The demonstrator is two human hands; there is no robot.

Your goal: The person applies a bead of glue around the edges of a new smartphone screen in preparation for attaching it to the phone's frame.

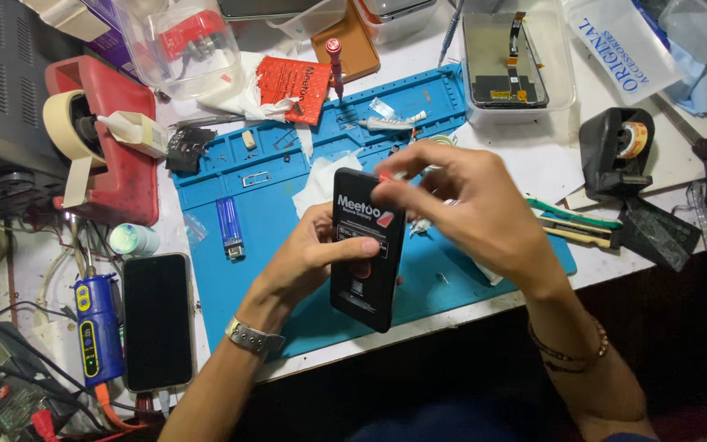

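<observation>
Head view: the left hand (308, 258) grips a black rectangular battery pack (366, 250), thumb across its face and fingers (321, 219) curled behind, holding it tilted above the blue work mat (272, 188) near the counter's (533, 164) front edge. The right hand (460, 200) comes in from 4 o'clock, its fingertips pinched together at the pack's top corner on a small red-and-white tab (too small to tell more). At 9 o'clock of the pack lies a blue lighter (229, 227); farther that way, a dark phone (157, 321) lies face up. At 1 o'clock stands a clear tray (562, 78) holding a screen part.
</observation>
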